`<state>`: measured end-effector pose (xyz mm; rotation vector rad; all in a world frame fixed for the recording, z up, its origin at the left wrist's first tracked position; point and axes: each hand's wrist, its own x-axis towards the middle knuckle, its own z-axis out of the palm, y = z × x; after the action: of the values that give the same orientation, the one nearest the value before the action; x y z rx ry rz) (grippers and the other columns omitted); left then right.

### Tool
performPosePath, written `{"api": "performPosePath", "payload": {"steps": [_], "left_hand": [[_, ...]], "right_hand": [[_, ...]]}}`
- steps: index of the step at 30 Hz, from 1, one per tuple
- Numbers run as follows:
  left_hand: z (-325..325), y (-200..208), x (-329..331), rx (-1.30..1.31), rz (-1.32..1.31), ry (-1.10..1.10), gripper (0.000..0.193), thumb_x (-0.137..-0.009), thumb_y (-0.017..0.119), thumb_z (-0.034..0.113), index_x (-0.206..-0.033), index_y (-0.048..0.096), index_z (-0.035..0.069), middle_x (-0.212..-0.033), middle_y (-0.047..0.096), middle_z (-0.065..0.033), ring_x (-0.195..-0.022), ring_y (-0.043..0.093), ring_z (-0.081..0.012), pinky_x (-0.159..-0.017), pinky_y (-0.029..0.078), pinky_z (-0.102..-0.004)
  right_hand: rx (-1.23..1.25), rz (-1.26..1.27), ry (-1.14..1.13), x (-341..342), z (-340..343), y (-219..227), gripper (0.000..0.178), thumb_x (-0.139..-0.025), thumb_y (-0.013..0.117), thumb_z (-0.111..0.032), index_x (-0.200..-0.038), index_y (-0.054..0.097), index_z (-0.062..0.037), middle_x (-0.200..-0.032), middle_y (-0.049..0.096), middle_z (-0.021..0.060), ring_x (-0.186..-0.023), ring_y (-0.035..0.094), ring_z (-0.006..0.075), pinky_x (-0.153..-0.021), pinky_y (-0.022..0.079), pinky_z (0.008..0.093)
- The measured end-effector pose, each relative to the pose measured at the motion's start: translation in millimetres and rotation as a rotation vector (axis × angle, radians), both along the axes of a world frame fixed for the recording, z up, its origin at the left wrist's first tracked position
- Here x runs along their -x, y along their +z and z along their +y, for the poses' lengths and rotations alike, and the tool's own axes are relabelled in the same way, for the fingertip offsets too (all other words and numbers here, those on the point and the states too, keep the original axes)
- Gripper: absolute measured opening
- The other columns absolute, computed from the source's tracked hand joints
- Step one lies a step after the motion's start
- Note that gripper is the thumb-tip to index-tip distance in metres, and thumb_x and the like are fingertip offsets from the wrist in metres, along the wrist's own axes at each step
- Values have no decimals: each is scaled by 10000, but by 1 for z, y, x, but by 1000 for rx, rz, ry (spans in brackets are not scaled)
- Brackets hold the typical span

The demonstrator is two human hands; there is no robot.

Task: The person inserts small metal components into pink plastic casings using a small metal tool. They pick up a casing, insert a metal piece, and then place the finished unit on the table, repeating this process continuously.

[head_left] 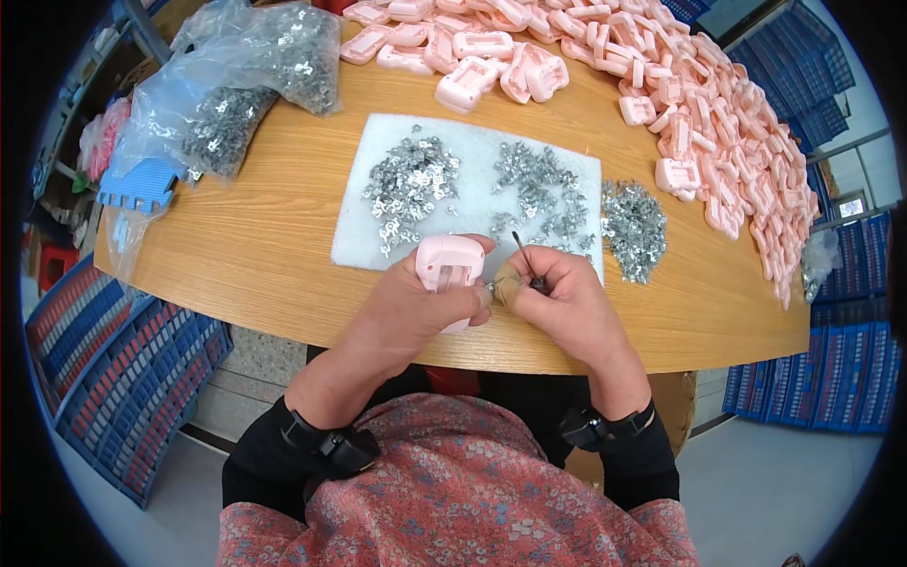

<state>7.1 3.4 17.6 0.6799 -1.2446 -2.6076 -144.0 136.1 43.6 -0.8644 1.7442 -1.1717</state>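
Observation:
My left hand [406,300] is closed around a pink plastic casing [451,253] with a rectangular opening in it, held over the near edge of the table. Close to the casing's right side, my right hand [564,299] grips a thin dark-tipped tool [521,248], its shaft pointing up and away. A tan covering [508,283] wraps a fingertip of that hand. Something small and metallic shows between the two hands, too small to name. Beyond them lies a white foam sheet [477,142] bearing two heaps of small metal clips [413,182].
Another pile of metal parts [634,230] lies right of the foam sheet. Many pink casings [699,123] cover the table's far and right side. Clear plastic bags of metal parts [241,80] stand at the far left beside a blue foam piece [138,185]. Blue racks [132,369] flank the table.

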Motion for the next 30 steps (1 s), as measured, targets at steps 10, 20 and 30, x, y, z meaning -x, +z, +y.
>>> {"api": "performPosePath", "payload": {"steps": [10,20,30], "left_hand": [[-4,0,1,-363,-103,-123,494,-1053,264,406,-1240,537,40,-923,664,-141,-822,694,-276,-760,604,-454],[0,3,3,-302,-210,-175,526,-1067,219,434,-1219,517,27,-929,665,-159,-826,696,-300,-761,601,-504],[2,-4,3,-299,-168,-198,528,-1060,245,464,-1288,495,58,-928,667,-140,-809,694,-282,-745,605,-479]], "right_hand": [[186,337,-15,-5,-5,2,186,-737,710,-38,-914,655,-21,-692,515,-4,-600,463,64,-537,400,234],[180,757,89,-8,-9,-4,200,-697,746,-72,-861,635,-55,-744,596,77,-613,606,241,-535,480,346],[235,848,94,-9,3,0,286,-730,726,-60,-1008,665,-72,-793,604,91,-688,624,272,-576,499,340]]}}
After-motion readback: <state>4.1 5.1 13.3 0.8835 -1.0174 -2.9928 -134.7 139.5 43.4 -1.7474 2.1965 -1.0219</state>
